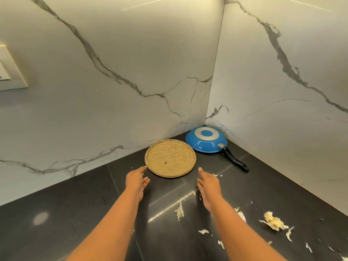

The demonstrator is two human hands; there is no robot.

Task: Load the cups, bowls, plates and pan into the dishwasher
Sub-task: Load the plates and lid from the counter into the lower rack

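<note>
A round, speckled tan plate lies flat on the black counter near the corner. Behind it to the right, a blue pan lies upside down against the wall, its black handle pointing toward me. My left hand reaches out with straight fingers, its fingertips close to the plate's left front rim. My right hand is stretched out just right of the plate's front edge, fingers extended. Both hands hold nothing. No dishwasher is in view.
White marble-patterned walls meet in a corner behind the pan. Pale food scraps are scattered over the black counter at the right and centre front. A wall switch plate is at the far left.
</note>
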